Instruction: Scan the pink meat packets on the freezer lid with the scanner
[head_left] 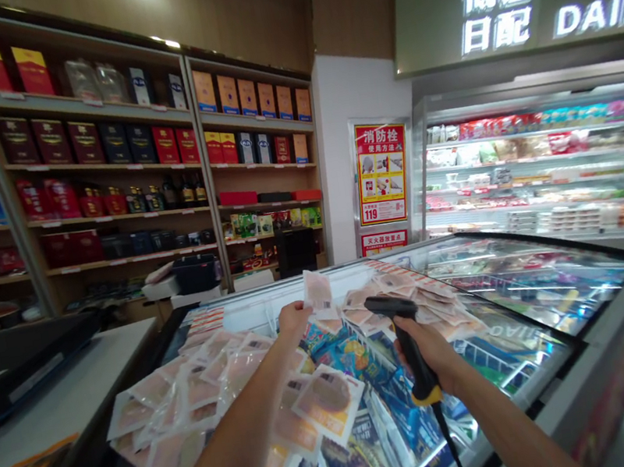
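Note:
My left hand pinches the edge of a small flat packet and holds it up over the freezer. A white label patch shows on the packet's lower part. My right hand is wrapped round the grip of a black and yellow barcode scanner. The scanner's head points left towards the packet, and its cord hangs down at the bottom. Similar packets lie piled on the glass to the left, with more packets heaped behind the scanner. A few packets rest between my arms.
The chest freezer has a glass top over colourful bags. At left stands a counter with a dark device. Shelves of boxes line the back wall. A lit chilled cabinet is at the right.

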Demonstrator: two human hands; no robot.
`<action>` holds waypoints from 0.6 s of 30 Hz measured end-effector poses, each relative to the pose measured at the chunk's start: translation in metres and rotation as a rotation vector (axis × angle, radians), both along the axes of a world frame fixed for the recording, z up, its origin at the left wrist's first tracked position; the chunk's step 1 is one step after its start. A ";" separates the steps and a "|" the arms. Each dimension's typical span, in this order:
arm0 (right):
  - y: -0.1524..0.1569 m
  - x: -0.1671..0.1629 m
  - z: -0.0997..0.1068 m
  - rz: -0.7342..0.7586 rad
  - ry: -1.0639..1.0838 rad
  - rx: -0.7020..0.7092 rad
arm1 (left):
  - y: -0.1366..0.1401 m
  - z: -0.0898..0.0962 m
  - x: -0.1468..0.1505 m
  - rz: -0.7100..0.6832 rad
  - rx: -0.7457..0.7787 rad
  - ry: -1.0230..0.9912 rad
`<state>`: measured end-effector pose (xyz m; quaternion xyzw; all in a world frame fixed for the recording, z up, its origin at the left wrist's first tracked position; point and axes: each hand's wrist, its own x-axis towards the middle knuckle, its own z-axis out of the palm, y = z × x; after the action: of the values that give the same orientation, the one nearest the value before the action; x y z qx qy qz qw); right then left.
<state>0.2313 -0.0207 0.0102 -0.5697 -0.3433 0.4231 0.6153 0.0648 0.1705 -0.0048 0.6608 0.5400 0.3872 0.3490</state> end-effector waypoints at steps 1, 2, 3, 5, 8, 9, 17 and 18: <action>0.001 0.000 -0.001 -0.005 0.000 0.002 | -0.002 0.001 -0.006 0.001 0.002 -0.002; 0.002 0.000 -0.001 -0.007 -0.002 -0.002 | -0.005 0.002 -0.012 0.003 0.004 -0.004; 0.002 -0.001 -0.002 -0.008 -0.004 -0.006 | -0.008 0.003 -0.019 0.004 0.005 -0.006; 0.003 -0.002 -0.003 -0.009 -0.010 -0.017 | -0.013 0.007 -0.033 0.005 0.005 -0.008; 0.007 -0.005 -0.005 -0.001 -0.020 -0.040 | -0.020 0.012 -0.054 0.014 0.001 -0.008; 0.008 -0.006 -0.006 0.005 -0.021 -0.045 | -0.022 0.013 -0.061 0.024 -0.001 -0.007; 0.017 -0.014 -0.012 0.033 -0.018 -0.069 | -0.035 0.008 -0.118 0.146 -0.027 0.041; 0.017 -0.014 -0.012 0.033 -0.018 -0.068 | -0.036 0.008 -0.125 0.160 -0.031 0.055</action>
<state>0.2170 -0.0033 -0.0020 -0.5884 -0.3436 0.4395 0.5853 -0.0599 0.1341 0.0035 0.6203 0.6066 0.3872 0.3121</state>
